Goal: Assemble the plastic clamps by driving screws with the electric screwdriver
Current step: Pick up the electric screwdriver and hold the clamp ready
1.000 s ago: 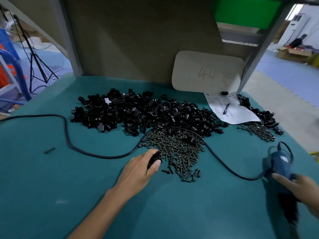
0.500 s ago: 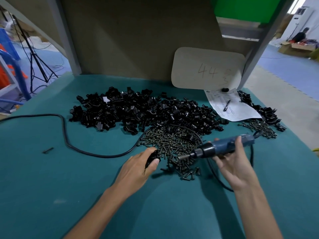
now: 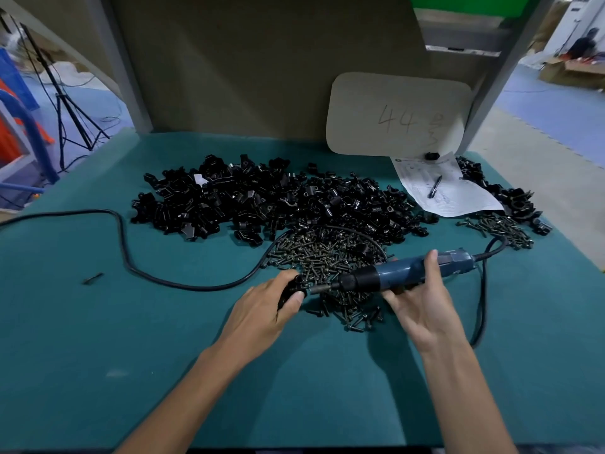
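My left hand (image 3: 262, 309) grips a black plastic clamp (image 3: 292, 287) on the green table, at the left edge of a heap of dark screws (image 3: 327, 257). My right hand (image 3: 422, 299) holds the blue electric screwdriver (image 3: 409, 273) almost level. Its bit points left and meets the clamp. Behind the screws spreads a wide pile of black clamp parts (image 3: 262, 201).
The screwdriver's black cord (image 3: 124, 250) loops across the table to the left edge. A paper sheet with a pen (image 3: 435, 188) lies at the back right beside more clamps (image 3: 510, 198) and screws (image 3: 501, 227). A board marked 44 (image 3: 399, 116) leans on the back wall. One stray screw (image 3: 93, 278) lies far left.
My right hand has lifted the screwdriver from the table's right side and carried it left until the bit reaches the clamp. My left hand has stayed on the clamp.
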The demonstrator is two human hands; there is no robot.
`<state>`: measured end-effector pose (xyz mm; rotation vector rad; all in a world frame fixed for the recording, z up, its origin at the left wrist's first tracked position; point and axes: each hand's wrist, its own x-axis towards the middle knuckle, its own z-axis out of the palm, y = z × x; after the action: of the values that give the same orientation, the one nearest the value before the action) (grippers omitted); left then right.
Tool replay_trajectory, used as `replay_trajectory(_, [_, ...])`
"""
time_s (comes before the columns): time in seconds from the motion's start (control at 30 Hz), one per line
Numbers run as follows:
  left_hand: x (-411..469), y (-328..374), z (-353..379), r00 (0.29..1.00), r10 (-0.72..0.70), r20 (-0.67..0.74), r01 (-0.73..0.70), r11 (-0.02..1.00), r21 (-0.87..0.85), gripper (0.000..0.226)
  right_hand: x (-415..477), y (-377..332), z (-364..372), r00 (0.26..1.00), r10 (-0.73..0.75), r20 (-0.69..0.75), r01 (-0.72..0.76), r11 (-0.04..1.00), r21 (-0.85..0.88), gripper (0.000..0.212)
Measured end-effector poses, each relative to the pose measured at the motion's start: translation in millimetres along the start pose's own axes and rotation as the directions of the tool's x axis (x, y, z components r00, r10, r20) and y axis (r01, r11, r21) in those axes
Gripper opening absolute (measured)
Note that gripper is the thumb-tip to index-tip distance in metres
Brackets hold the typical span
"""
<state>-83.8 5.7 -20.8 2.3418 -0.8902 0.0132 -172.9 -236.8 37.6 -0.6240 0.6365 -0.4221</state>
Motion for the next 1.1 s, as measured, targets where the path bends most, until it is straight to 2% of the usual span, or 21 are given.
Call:
replay_trajectory(0.1, [0, 0, 0, 1.000, 0.004, 0.002, -0.004, 1.000, 0.003, 0.034, -1, 3, 2, 1.000, -0.009, 0.004, 0.009, 1.000, -0.002, 0.066])
replay_trajectory(0.27, [0, -2, 1, 1.000, 0.002, -0.005, -0.002, 1.000, -0.005, 0.033, 1, 0, -1, 1.000, -0.022, -0.002, 0.022, 1.000, -0.002, 0.055])
replay_trajectory(0.77, [0, 0, -1, 1.000, 0.023, 0.000, -0.023, 1.000, 0.011, 0.038, 6, 3, -6, 0.999, -0.050, 0.021, 0.050, 0.999, -0.005, 0.053])
replay_trajectory(0.97, [0, -2, -1, 1.000, 0.017, -0.001, -0.017, 0.999, -0.037, 0.035, 7, 10, -8, 0.996, -0.060, 0.068, 0.060, 0.998, -0.006, 0.062])
replay_trajectory(1.1, [-1, -1, -1, 0.999, 0.041, -0.010, -0.040, 0.999, 0.009, 0.032, 10, 11, -9, 0.995, -0.069, 0.076, 0.071, 0.997, -0.020, 0.062])
